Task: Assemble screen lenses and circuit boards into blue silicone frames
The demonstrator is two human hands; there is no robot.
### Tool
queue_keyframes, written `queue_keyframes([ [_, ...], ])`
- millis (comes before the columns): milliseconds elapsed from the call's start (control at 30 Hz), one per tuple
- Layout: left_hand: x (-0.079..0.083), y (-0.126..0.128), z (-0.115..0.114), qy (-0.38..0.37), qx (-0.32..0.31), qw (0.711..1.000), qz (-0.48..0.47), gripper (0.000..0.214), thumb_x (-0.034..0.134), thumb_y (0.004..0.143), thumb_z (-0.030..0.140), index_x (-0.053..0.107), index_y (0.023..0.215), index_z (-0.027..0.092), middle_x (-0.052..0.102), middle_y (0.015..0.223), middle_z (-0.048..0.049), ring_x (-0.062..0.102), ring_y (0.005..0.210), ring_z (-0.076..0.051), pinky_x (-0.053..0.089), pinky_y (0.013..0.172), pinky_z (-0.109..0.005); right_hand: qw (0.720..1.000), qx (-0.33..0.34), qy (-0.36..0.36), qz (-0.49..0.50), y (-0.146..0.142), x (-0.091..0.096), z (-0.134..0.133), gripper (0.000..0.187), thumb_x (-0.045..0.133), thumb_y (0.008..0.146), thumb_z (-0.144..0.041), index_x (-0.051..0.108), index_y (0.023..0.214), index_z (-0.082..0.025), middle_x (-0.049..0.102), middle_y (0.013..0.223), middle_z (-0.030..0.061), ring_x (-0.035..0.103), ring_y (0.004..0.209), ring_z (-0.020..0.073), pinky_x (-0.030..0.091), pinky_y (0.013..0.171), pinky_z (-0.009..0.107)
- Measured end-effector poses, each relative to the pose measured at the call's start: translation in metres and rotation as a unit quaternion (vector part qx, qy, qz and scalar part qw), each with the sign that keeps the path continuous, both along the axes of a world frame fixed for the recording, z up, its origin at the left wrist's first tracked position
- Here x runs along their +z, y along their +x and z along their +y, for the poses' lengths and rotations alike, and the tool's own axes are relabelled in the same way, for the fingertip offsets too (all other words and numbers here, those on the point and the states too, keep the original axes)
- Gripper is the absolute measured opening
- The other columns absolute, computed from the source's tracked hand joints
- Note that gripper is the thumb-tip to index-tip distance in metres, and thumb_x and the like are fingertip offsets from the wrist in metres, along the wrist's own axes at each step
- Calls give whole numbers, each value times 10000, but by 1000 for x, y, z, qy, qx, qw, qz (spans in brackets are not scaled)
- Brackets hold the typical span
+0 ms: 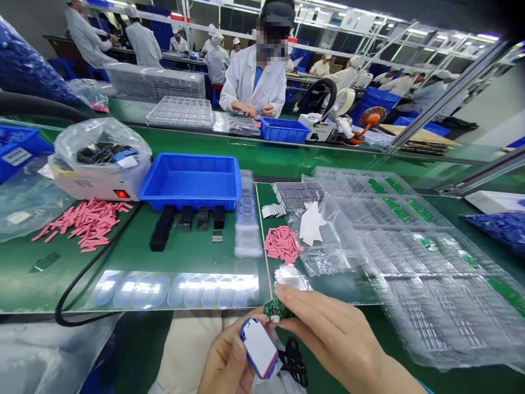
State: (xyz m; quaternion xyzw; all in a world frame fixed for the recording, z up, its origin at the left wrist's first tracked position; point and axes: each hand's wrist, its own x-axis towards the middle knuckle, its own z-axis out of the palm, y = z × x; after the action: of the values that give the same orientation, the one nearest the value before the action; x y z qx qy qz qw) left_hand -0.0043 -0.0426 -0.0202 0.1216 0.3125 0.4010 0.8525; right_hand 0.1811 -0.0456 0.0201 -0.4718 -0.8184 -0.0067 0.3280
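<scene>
Just off the bench edge (36, 311): left hand (229, 364) beside right hand (336, 336)

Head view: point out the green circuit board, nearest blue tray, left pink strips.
Green circuit board (275, 310), head view, top face.
Nearest blue tray (189, 201), head view, front wall.
Left pink strips (82, 224), head view, pile middle.

Bare left hand (227, 366), bare right hand (334, 334), blue cuff (424, 387), pale garment (184, 350)
</scene>
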Motion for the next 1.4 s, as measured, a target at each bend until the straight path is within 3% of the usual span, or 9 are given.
queue_keyframes([
  [133, 12, 2, 2, -9, 42, 999, 4, 359, 809, 587, 451, 780, 845, 204, 786, 889, -33, 716, 855, -157, 532, 773, -161, 998, -57, 8, 9, -4, 2, -1, 385, 587, 886, -218, 534, 1267, -210, 716, 1050, 49, 702, 906, 184, 589, 819, 263],
  [267, 15, 3, 3, 12, 87, 996, 35, 365, 833, 546, 444, 774, 833, 227, 788, 823, -18, 711, 740, -121, 526, 643, -126, 990, -58, -88, 99, -6, 13, -4, 243, 584, 888, -356, 606, 1113, -268, 742, 948, -20, 718, 789, 121, 575, 736, 135],
  [367, 14, 4, 2, 58, 130, 987, 71, 355, 852, 533, 410, 772, 833, 238, 790, 833, -30, 716, 740, -140, 534, 639, -141, 980, -30, -143, 136, -7, 20, -5, 254, 618, 865, -360, 608, 1116, -323, 743, 933, -54, 718, 780, 114, 571, 691, 109],
  [500, 15, 7, 0, 90, 155, 979, 99, 325, 860, 538, 367, 772, 828, 248, 791, 852, -55, 731, 772, -183, 558, 678, -174, 977, -2, -149, 151, -11, 25, -1, 344, 667, 832, -315, 600, 1168, -345, 738, 961, -45, 721, 778, 134, 580, 717, 133],
  [633, 17, 10, -2, 110, 179, 971, 118, 295, 863, 537, 339, 777, 804, 249, 791, 844, -45, 736, 801, -200, 569, 714, -178, 982, 27, -127, 137, -17, 26, 2, 324, 656, 840, -328, 609, 1160, -297, 737, 969, -9, 722, 780, 156, 586, 753, 173],
  [767, 10, 7, -2, 164, 203, 956, 138, 297, 844, 566, 364, 775, 834, 256, 785, 916, -37, 726, 884, -217, 573, 781, -200, 986, 40, -115, 110, -22, 28, 4, 222, 569, 900, -330, 631, 1086, -225, 742, 953, 28, 715, 832, 154, 579, 774, 175],
  [967, -9, -5, 2, 336, 146, 915, 171, 333, 782, 685, 278, 727, 1013, 308, 750, 1069, -18, 700, 971, -202, 555, 853, -209, 989, 59, -105, 90, -25, 27, 6, 213, 525, 926, -305, 616, 1072, -181, 741, 967, 37, 697, 902, 121, 536, 837, 129],
  [1400, -11, -7, 2, 363, 145, 900, 193, 352, 782, 682, 276, 717, 1023, 331, 748, 1041, 4, 696, 974, -178, 550, 859, -189, 994, 80, -57, 44, -24, 22, 5, 202, 521, 933, -273, 603, 1062, -142, 738, 979, 50, 680, 947, 94, 476, 927, 99],
])
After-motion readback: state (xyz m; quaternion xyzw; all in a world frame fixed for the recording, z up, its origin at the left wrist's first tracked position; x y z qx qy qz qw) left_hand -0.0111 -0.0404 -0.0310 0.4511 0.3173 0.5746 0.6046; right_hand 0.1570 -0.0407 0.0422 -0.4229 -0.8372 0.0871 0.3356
